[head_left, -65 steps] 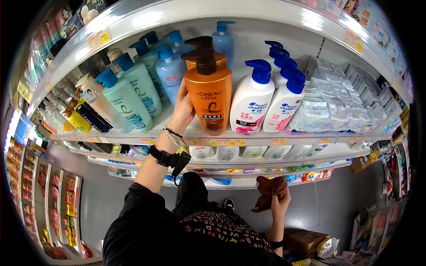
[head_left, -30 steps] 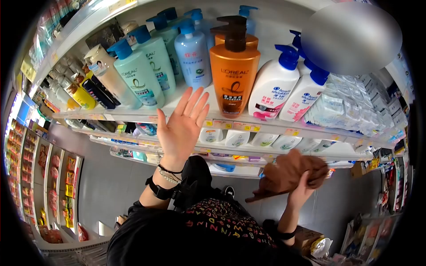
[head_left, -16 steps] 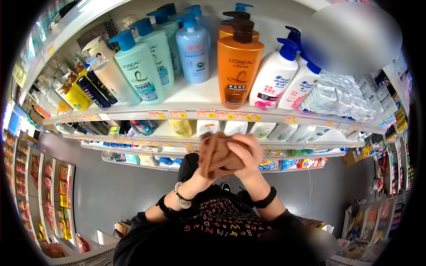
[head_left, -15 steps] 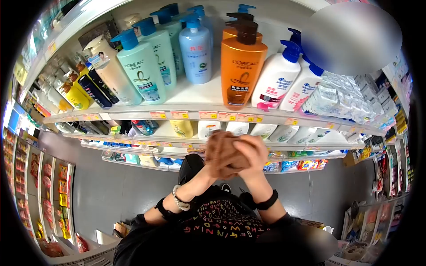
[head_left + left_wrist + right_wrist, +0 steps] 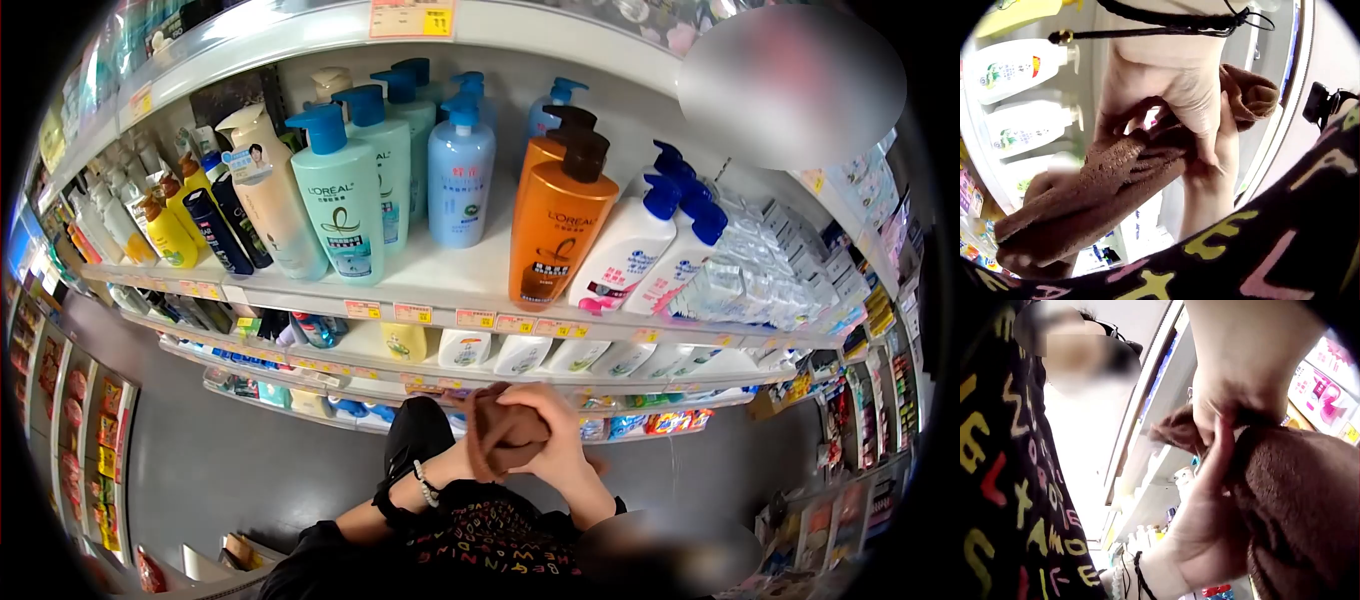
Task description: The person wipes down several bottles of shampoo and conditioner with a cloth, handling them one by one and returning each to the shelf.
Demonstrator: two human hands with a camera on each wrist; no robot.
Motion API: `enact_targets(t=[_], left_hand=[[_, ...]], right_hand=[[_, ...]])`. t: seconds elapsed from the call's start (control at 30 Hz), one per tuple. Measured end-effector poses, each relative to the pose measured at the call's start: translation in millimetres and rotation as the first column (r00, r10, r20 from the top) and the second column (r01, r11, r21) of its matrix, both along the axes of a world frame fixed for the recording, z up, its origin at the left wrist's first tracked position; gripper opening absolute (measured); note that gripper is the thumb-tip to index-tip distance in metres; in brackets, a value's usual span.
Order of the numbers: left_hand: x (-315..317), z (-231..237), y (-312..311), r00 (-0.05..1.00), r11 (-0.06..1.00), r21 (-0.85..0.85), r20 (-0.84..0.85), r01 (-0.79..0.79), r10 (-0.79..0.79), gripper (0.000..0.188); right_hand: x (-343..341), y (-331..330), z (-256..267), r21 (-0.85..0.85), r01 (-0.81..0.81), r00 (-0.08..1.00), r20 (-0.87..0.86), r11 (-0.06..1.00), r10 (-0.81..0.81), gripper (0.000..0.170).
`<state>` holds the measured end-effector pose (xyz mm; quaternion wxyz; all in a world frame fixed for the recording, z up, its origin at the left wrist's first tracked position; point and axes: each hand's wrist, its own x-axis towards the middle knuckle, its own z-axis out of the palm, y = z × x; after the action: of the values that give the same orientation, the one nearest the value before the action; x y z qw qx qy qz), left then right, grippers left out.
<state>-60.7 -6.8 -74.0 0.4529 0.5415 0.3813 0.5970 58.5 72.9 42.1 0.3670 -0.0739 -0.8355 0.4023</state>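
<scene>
A brown cloth [image 5: 505,435], bunched and fuzzy like a towel, is held in both hands low in front of the body. My right hand [image 5: 560,432] grips it from the right in the head view, thumb side up. My left hand [image 5: 462,468] is partly hidden behind the cloth there; in the left wrist view the left hand [image 5: 1163,78] has its fingers curled into the folds, with a long end of the towel [image 5: 1104,187] hanging beside it. An orange pump bottle [image 5: 562,235] stands upright at the shelf's front edge, apart from both hands.
Teal pump bottles [image 5: 345,205], a light blue bottle [image 5: 461,180] and white bottles with blue pumps [image 5: 630,240] line the same shelf. White packs [image 5: 760,270] fill its right side. Lower shelves hold white bottles [image 5: 520,353]. A snack rack [image 5: 75,420] stands at left.
My left hand has left the orange bottle, opened, and come down to the brown towel. My right hand has brought the towel from the right to the middle. The head view has shifted.
</scene>
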Motion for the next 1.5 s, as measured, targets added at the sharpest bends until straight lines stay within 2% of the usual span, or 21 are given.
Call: enact_targets(t=[0.03, 0.13, 0.2, 0.23, 0.3, 0.33, 0.4, 0.5, 0.57, 0.67, 0.7, 0.77, 0.83, 0.97, 1.03, 1.07, 1.23, 1.27, 1.33, 1.37, 1.5], left_hand=[[-1, 22, -4, 0.948, 0.986, -0.11, 0.308, 0.125, -0.086, 0.081], [-14, 22, -5, 0.903, 0.988, -0.088, 0.423, 0.129, -0.08, 0.076], [-30, 32, -17, 0.993, 0.993, -0.067, 0.062, -0.095, 0.099, 0.072], [-33, 16, -20, 0.978, 0.988, -0.014, 0.144, -0.153, 0.153, 0.058], [-47, 14, -28, 0.965, 0.963, -0.103, -0.101, -0.251, 0.241, 0.044], [-52, 18, -32, 0.965, 0.963, -0.101, -0.1, -0.25, 0.241, 0.044], [-60, 28, -40, 0.921, 0.924, -0.225, 0.172, -0.31, 0.351, 0.036], [-79, 37, -39, 0.874, 0.896, -0.164, 0.204, -0.413, 0.44, 0.035], [-93, 51, -37, 0.878, 0.893, -0.126, 0.166, -0.432, 0.448, 0.033], [-112, 78, -28, 0.865, 0.874, -0.016, -0.154, -0.486, 0.478, 0.036], [-117, 87, -23, 0.871, 0.879, -0.012, -0.141, -0.477, 0.471, 0.036], [-122, 101, -12, 0.589, 0.729, 0.384, -0.431, -0.566, 0.684, 0.038], [-127, 101, 3, 0.533, 0.717, 0.442, -0.48, -0.539, 0.697, 0.037], [-136, 97, 26, 0.478, 0.629, 0.603, -0.418, -0.491, 0.773, 0.039], [-143, 83, 34, 0.399, 0.597, 0.649, -0.446, -0.472, 0.801, 0.035], [-150, 73, 42, 0.424, 0.646, 0.641, -0.492, -0.414, 0.76, 0.034], [-149, 72, 34, 0.4, 0.606, 0.68, -0.462, -0.413, 0.791, 0.032], [-150, 70, 35, 0.417, 0.612, 0.676, -0.458, -0.411, 0.785, 0.032], [-151, 68, 38, 0.443, 0.609, 0.674, -0.435, -0.417, 0.784, 0.033], [-152, 68, 38, 0.434, 0.6, 0.682, -0.431, -0.418, 0.791, 0.033], [-153, 68, 39, 0.452, 0.609, 0.658, -0.424, -0.442, 0.785, 0.035]], right_hand=[[-3, 1, -5, -0.083, -0.019, 0.997, 0.072, 0.996, 0.025, 0.049], [-9, 8, 13, -0.171, -0.075, 0.964, 0.24, 0.982, 0.115, 0.052], [-21, 11, 31, -0.068, -0.163, 0.927, 0.331, 0.984, 0.177, 0.053], [-31, 11, 39, -0.064, -0.166, 0.926, 0.333, 0.984, 0.178, 0.053], [-53, 11, 51, 0.012, -0.099, 0.962, 0.258, 0.995, 0.093, 0.052], [-65, 18, 47, 0.04, -0.087, 0.978, 0.194, 0.995, 0.077, 0.049], [-84, 18, 74, 0.125, -0.038, 0.975, 0.22, 0.991, 0.009, 0.047], [-102, 25, 120, 0.367, 0.043, 0.966, 0.221, 0.929, -0.132, 0.042], [-106, 25, 150, 0.538, 0.075, 0.957, 0.197, 0.84, -0.212, 0.036], [-118, 24, 183, 0.639, 0.063, 0.94, 0.22, 0.767, -0.261, 0.032], [-124, 24, 191, 0.679, 0.053, 0.921, 0.249, 0.732, -0.298, 0.031], [-144, 28, 202, 0.718, 0.049, 0.893, 0.28, 0.695, -0.351, 0.029], [-173, 42, 208, 0.829, 0.118, 0.757, 0.281, 0.547, -0.589, 0.028], [-235, 71, 230, 0.875, 0.123, 0.35, 0.404, 0.469, -0.845, 0.026], [-255, 82, 234, 0.935, 0.058, 0.17, 0.337, 0.351, -0.926, 0.027], [-261, 88, 234, 0.936, 0.056, 0.167, 0.335, 0.348, -0.927, 0.027], [-288, 124, 231, 0.974, 0.073, 0.113, 0.207, 0.216, -0.972, 0.028], [-292, 140, 231, 0.975, 0.069, 0.116, 0.201, 0.21, -0.973, 0.028], [-296, 179, 231, 0.989, 0.146, 0.218, -0.057, -0.025, -0.974, 0.028], [-299, 191, 233, 0.98, 0.185, 0.241, -0.123, -0.078, -0.963, 0.028], [-308, 222, 242, 0.955, 0.274, 0.224, -0.179, -0.114, -0.958, 0.029]])
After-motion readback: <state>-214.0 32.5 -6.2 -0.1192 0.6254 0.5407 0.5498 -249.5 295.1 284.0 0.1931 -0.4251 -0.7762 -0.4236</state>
